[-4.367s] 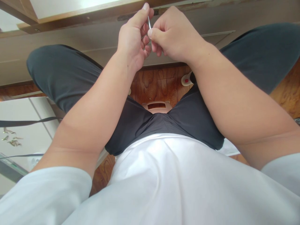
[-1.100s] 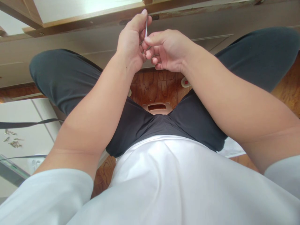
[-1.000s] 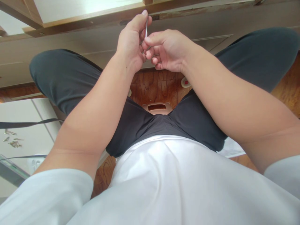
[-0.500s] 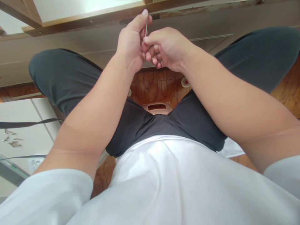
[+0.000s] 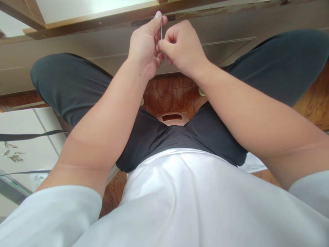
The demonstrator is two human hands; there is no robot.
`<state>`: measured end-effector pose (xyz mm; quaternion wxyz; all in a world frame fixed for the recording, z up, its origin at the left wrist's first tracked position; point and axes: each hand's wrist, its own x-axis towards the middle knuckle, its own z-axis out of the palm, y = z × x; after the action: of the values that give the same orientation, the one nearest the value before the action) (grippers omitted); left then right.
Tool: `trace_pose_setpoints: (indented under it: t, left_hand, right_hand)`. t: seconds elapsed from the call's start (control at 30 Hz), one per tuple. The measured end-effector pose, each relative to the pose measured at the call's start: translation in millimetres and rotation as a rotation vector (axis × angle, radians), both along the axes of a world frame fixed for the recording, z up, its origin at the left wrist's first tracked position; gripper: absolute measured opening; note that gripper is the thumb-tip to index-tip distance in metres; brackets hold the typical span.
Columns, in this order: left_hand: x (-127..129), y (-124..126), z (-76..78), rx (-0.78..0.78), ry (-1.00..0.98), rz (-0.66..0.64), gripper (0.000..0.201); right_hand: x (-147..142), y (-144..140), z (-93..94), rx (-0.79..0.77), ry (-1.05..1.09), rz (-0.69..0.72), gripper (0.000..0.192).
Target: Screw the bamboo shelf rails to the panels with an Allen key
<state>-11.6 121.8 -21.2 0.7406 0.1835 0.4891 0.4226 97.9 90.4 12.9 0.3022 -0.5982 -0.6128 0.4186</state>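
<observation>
Both hands meet high in the view, out over the knees, around a thin metal pin (image 5: pixel 161 30) that stands nearly upright between them. The left hand (image 5: pixel 144 48) has its forefinger and thumb closed on the upper part of the pin, with the other fingers curled in behind it; the right hand (image 5: pixel 183 46) is bunched into a loose fist, its thumb and forefinger tips pinched together at the pin's lower end. Whether a second small part sits inside that right-hand pinch cannot be told, since the fingers hide it. The chief risk, as I judge it, is a slip: the pin is slim and smooth, only the fingertips hold it, and any twist or push between the two hands could spring it loose. If it drops, it would likely fall between the legs in dark trousers (image 5: pixel 77 85) onto the wooden floor (image 5: pixel 174 92), near the small tan plastic piece (image 5: pixel 172 118) lying there, or roll toward the door frame (image 5: pixel 102 19) beyond the hands, where something so thin would be hard to spot. Pressing too hard could also bend the pin or jab a fingertip. A scatter of small metal bits (image 5: pixel 14 156) lies on the pale surface far to the left, well apart from the hands.
</observation>
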Motion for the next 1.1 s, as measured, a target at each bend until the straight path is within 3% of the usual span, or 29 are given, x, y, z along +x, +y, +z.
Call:
trace_pose_setpoints:
  t: [0.1, 0.5, 0.8, 1.1]
  left_hand:
    - [0, 1, -4.5, 0.122, 0.075, -0.015, 0.033]
    - [0, 1, -3.1, 0.065, -0.056, 0.010, 0.030]
    - [2, 1, 3.3, 0.064, -0.116, 0.043, 0.020]
    - [-1, 2, -1.1, 0.087, -0.106, 0.012, 0.019]
  right_hand:
    - [1, 0, -1.2, 0.145, -0.179, 0.015, 0.036]
    - [4, -1, 1.8, 0.239, -0.505, 0.104, 0.032]
    - [4, 1, -13.4, 0.302, -0.567, 0.119, 0.029]
    - [-1, 3, -22.6, 0.302, -0.382, 0.061, 0.034]
